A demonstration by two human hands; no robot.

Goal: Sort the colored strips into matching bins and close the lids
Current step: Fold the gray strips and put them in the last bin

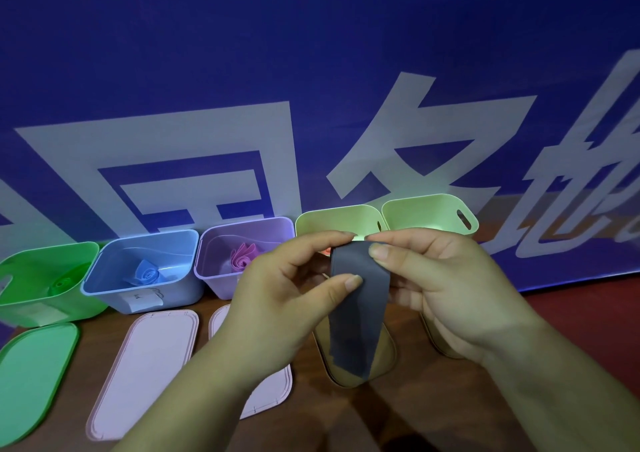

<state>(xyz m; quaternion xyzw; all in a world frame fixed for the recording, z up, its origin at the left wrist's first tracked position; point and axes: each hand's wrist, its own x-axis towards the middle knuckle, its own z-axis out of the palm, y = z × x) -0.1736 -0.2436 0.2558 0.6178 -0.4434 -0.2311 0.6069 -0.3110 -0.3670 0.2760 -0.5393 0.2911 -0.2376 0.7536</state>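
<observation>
A grey strip hangs in the air in front of the bins. My left hand and my right hand both pinch its top end. A row of open bins stands behind: green bin with a green strip, blue bin with a rolled blue strip, purple bin with a folded pink strip, and two pale yellow-green bins. A bit of red shows in the nearer pale bin, mostly hidden by my hands.
Lids lie flat on the brown table before the bins: a green lid, a pink lid, a second pink lid partly under my left arm, and yellowish lids beneath the strip. A blue banner stands behind.
</observation>
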